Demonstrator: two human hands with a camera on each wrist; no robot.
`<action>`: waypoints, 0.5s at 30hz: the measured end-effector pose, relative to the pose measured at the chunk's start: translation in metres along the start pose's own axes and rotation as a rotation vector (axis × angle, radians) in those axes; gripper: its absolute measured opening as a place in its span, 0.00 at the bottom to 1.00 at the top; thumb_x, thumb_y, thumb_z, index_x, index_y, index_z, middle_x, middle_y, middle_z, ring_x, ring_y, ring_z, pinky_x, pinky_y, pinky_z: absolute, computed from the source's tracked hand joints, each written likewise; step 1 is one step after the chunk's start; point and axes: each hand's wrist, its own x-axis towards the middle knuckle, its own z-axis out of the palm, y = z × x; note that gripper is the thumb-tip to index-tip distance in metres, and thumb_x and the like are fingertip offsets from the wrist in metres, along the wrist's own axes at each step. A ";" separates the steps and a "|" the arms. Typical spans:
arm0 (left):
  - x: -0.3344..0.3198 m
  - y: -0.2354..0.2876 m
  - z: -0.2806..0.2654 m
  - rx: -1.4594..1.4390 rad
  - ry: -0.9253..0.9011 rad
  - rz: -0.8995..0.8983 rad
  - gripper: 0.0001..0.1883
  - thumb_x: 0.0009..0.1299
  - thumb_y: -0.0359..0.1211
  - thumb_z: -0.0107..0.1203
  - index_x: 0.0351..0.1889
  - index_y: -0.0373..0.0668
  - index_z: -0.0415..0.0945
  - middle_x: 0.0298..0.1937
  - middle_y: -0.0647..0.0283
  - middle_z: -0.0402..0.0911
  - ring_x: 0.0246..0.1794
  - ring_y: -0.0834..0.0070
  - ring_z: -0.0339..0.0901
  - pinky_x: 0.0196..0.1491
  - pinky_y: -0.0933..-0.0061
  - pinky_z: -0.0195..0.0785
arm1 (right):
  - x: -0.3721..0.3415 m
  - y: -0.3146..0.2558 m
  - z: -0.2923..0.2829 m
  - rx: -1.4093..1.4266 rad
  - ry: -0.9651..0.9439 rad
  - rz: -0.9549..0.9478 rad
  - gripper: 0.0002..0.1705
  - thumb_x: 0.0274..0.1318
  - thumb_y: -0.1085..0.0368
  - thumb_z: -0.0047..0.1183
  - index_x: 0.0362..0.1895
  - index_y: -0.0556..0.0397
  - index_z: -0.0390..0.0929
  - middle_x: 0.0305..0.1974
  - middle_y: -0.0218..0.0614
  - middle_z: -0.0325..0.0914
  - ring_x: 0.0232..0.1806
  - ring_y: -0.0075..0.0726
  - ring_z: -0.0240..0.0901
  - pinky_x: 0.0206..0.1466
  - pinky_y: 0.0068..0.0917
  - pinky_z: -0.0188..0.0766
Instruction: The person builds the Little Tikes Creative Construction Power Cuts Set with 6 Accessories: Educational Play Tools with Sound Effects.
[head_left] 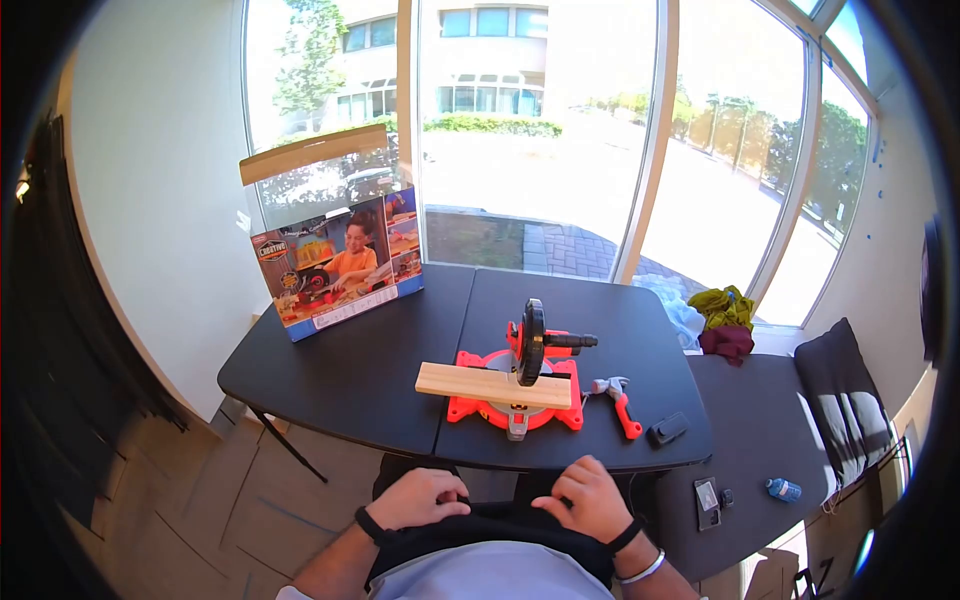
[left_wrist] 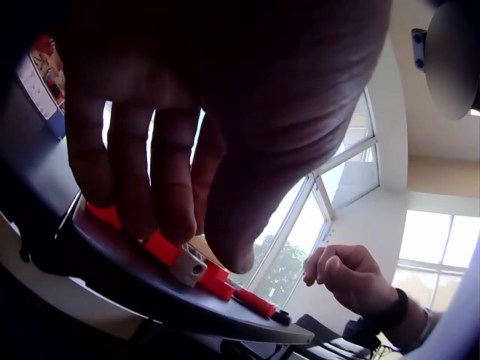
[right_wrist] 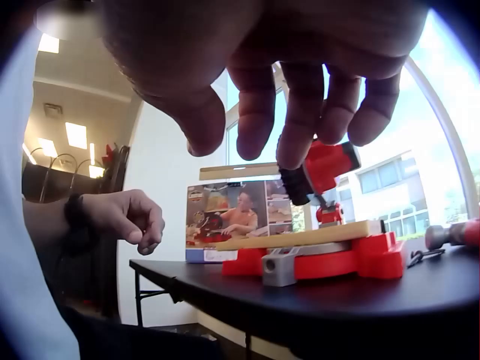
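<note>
Both hands hover over the person's lap at the near edge of the table, holding nothing. The left hand [head_left: 418, 498] has loosely bent fingers, and the right hand [head_left: 588, 500] mirrors it with its thumb pointing inward. Beyond them on the table stands a red toy miter saw [head_left: 500, 420] with a black round blade [head_left: 533, 340], raised on its arm. Across the saw's base lies a light wooden plank [head_left: 470, 385], jutting out to the left. A toy hammer [head_left: 625, 408] with a red handle lies right of the saw.
A printed toy box [head_left: 335, 260] stands open at the back left of the black table [head_left: 340, 385]. Near the right edge lies a small black case [head_left: 668, 429]. Beside the table, a dark bench [head_left: 745, 430] holds a water bottle [head_left: 783, 490], clothes [head_left: 722, 310] and a cushion [head_left: 845, 400].
</note>
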 end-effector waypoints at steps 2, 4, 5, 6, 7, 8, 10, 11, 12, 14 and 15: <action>-0.008 -0.012 0.021 0.034 -0.062 0.062 0.17 0.73 0.43 0.74 0.47 0.39 0.89 0.32 0.60 0.86 0.33 0.68 0.86 0.39 0.66 0.79 | -0.009 -0.002 0.020 -0.004 -0.134 -0.088 0.26 0.63 0.45 0.73 0.24 0.50 0.82 0.27 0.34 0.75 0.37 0.44 0.74 0.45 0.40 0.75; -0.015 -0.015 0.036 0.035 -0.187 -0.009 0.18 0.74 0.45 0.73 0.46 0.39 0.89 0.32 0.61 0.86 0.32 0.68 0.86 0.39 0.66 0.79 | -0.018 -0.006 0.035 -0.029 -0.248 -0.094 0.28 0.67 0.41 0.68 0.25 0.50 0.84 0.26 0.34 0.78 0.36 0.44 0.77 0.46 0.40 0.78; -0.017 -0.019 0.042 0.017 -0.212 -0.018 0.19 0.74 0.46 0.73 0.45 0.39 0.88 0.32 0.61 0.87 0.32 0.68 0.86 0.40 0.66 0.79 | -0.024 -0.005 0.044 -0.035 -0.244 -0.091 0.28 0.67 0.41 0.68 0.25 0.50 0.84 0.26 0.34 0.78 0.36 0.44 0.77 0.46 0.40 0.78; -0.018 -0.023 0.046 0.018 -0.211 -0.011 0.19 0.74 0.46 0.73 0.45 0.39 0.88 0.32 0.61 0.87 0.32 0.68 0.86 0.40 0.66 0.79 | -0.032 -0.001 0.056 -0.085 -0.312 -0.071 0.30 0.70 0.38 0.64 0.27 0.50 0.86 0.28 0.35 0.81 0.37 0.46 0.80 0.47 0.41 0.80; -0.019 -0.029 0.050 0.007 -0.245 -0.061 0.18 0.74 0.46 0.73 0.45 0.38 0.88 0.32 0.60 0.87 0.31 0.68 0.86 0.39 0.66 0.78 | -0.040 0.003 0.068 -0.133 -0.382 -0.051 0.32 0.72 0.36 0.60 0.28 0.50 0.87 0.29 0.36 0.84 0.39 0.47 0.84 0.47 0.42 0.82; -0.020 -0.036 0.056 -0.004 -0.278 -0.113 0.18 0.74 0.45 0.73 0.45 0.38 0.88 0.32 0.60 0.88 0.31 0.69 0.86 0.39 0.66 0.78 | -0.048 0.006 0.080 -0.137 -0.382 -0.051 0.32 0.72 0.36 0.60 0.28 0.50 0.87 0.29 0.36 0.84 0.39 0.47 0.84 0.47 0.42 0.82; -0.017 -0.050 0.065 -0.003 -0.305 -0.146 0.18 0.73 0.45 0.74 0.44 0.38 0.88 0.32 0.60 0.89 0.32 0.70 0.87 0.39 0.66 0.78 | -0.061 0.012 0.100 -0.186 -0.550 0.071 0.34 0.75 0.34 0.54 0.31 0.50 0.90 0.34 0.40 0.89 0.44 0.50 0.89 0.49 0.45 0.85; -0.015 -0.054 0.071 0.043 -0.330 -0.154 0.18 0.72 0.46 0.74 0.43 0.39 0.88 0.32 0.60 0.89 0.32 0.69 0.87 0.39 0.66 0.78 | -0.068 0.012 0.109 -0.171 -0.564 0.071 0.33 0.76 0.36 0.53 0.32 0.50 0.91 0.36 0.42 0.91 0.44 0.52 0.90 0.48 0.47 0.85; -0.015 -0.055 0.076 0.090 -0.358 -0.163 0.18 0.72 0.46 0.74 0.42 0.40 0.87 0.32 0.60 0.89 0.32 0.69 0.87 0.39 0.66 0.78 | -0.071 0.009 0.113 -0.169 -0.564 0.073 0.33 0.76 0.36 0.53 0.32 0.50 0.91 0.36 0.42 0.91 0.44 0.52 0.90 0.48 0.47 0.85; -0.012 -0.052 0.084 0.108 -0.353 -0.166 0.18 0.71 0.47 0.75 0.41 0.41 0.87 0.32 0.61 0.90 0.33 0.67 0.88 0.39 0.64 0.78 | -0.074 0.002 0.120 -0.239 -0.581 0.093 0.31 0.76 0.38 0.54 0.32 0.48 0.92 0.33 0.42 0.91 0.40 0.53 0.90 0.48 0.49 0.85; -0.011 -0.052 0.086 0.156 -0.348 -0.123 0.18 0.71 0.47 0.74 0.41 0.41 0.87 0.32 0.61 0.89 0.33 0.65 0.88 0.39 0.63 0.78 | -0.077 0.004 0.125 -0.248 -0.548 0.081 0.30 0.76 0.39 0.55 0.31 0.47 0.92 0.32 0.41 0.90 0.37 0.53 0.90 0.47 0.49 0.85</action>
